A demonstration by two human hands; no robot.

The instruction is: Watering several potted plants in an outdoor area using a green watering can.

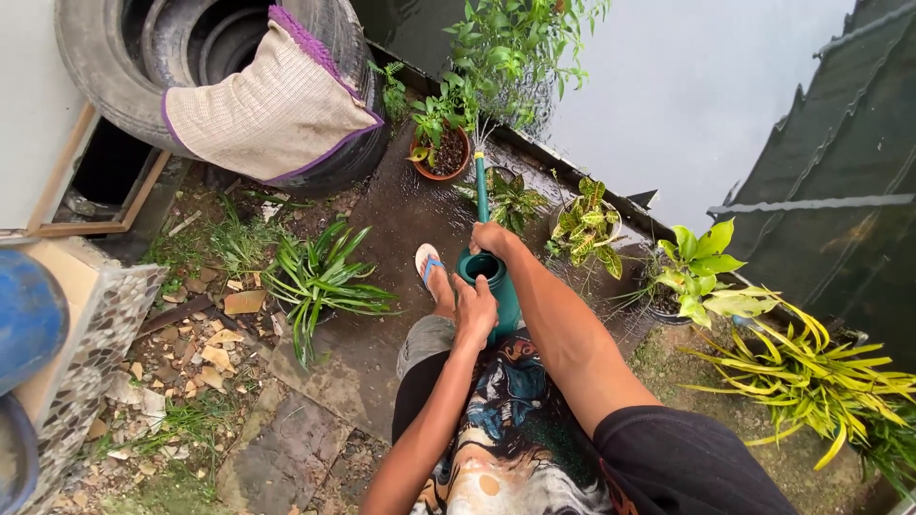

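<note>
A dark green watering can [499, 286] with a long thin spout is held out in front of me, its spout pointing toward a terracotta pot [442, 153] with a small green plant. My right hand [491, 238] grips the top of the can near the spout's base. My left hand [474, 305] is wrapped on the can's near side. Just left of the can, my foot in a sandal with a blue strap [429, 267] rests on the wet paving.
Stacked tyres [134, 67] draped with a checked cloth [272, 100] stand at the back left. Several potted leafy plants [587, 224] line a low wall [611, 195] by grey water. A striped-leaf plant [320, 277] grows left of the paving. Rubble and stones lie lower left.
</note>
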